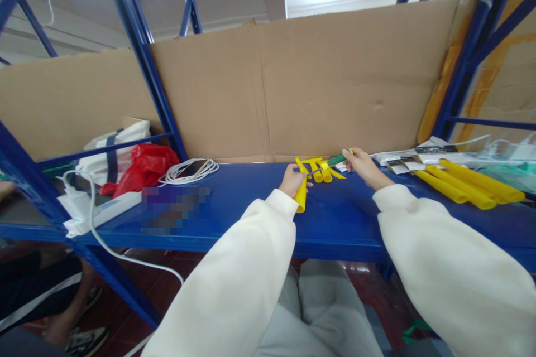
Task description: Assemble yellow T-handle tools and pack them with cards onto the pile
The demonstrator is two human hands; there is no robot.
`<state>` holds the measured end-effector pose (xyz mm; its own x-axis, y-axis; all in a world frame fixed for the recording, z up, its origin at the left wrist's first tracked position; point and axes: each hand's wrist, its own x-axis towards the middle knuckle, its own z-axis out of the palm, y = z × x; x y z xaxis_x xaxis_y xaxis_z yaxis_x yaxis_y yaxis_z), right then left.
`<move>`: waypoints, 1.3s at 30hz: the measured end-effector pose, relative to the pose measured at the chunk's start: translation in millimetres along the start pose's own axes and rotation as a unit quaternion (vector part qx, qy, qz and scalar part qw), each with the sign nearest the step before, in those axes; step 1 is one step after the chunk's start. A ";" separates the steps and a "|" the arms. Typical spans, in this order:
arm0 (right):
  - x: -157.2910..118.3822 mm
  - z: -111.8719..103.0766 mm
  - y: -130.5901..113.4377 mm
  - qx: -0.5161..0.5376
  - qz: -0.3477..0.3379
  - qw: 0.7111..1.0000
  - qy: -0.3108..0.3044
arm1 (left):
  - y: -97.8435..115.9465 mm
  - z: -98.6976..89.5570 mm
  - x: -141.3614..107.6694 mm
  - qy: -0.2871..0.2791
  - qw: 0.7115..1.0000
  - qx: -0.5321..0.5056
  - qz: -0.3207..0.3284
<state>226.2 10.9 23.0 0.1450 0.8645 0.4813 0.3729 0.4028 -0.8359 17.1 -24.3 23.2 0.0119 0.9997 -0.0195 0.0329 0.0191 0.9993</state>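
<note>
Right of the frame's center, above a blue shelf (251, 206), the left hand (292, 181) has its grip closed around a yellow tubular piece (300, 202), while the right hand's (359, 164) grip is clamped on a green-handled tool (337, 160) angled toward that piece. Further yellow parts (326, 176) lie between the hands. At the right of the frame, longer yellow tubes (469, 185) lie beside black-and-white cards (438, 150), whose printing is too small to read.
</note>
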 end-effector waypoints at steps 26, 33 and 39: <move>4.2 2.5 7.6 0.079 0.035 0.996 0.014 | -2.6 0.0 2.2 -0.001 1.000 0.020 -0.005; 1.8 2.9 3.2 0.106 0.061 0.992 0.024 | 0.5 0.1 -1.6 -0.011 1.000 0.020 -0.005; -0.5 3.9 -1.4 0.120 0.087 0.988 0.040 | 1.5 -0.1 -3.5 -0.020 1.000 0.018 -0.004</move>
<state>222.0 11.1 22.9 0.2633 0.9042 0.3362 0.1083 0.3186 -0.9417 17.0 -27.8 24.8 0.0524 0.9982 -0.0289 0.0694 0.0253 0.9973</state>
